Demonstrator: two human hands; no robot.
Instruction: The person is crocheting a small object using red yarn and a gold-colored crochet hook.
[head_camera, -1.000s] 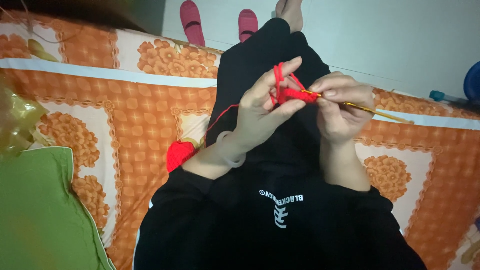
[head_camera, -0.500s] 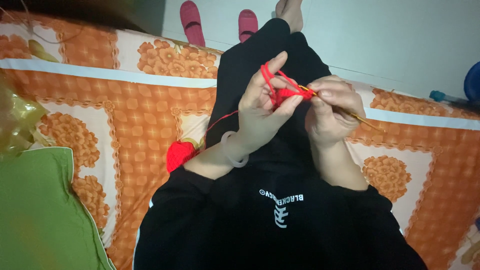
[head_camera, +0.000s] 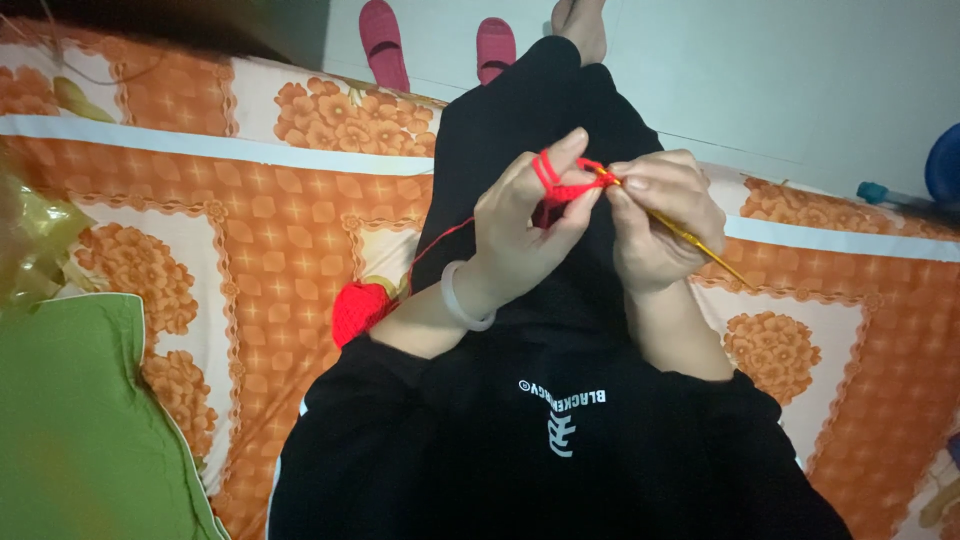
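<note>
Red yarn (head_camera: 545, 170) wraps the left hand (head_camera: 525, 235), pinching a small crochet piece (head_camera: 572, 190) above the lap (ball (head_camera: 360, 308) beside it), while the right hand (head_camera: 655, 215) grips a golden hook (head_camera: 690, 240).

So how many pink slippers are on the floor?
2. One slipper lies left at the top of the view, the other slipper just right of it, beside a bare foot. More may lie out of view.
</note>
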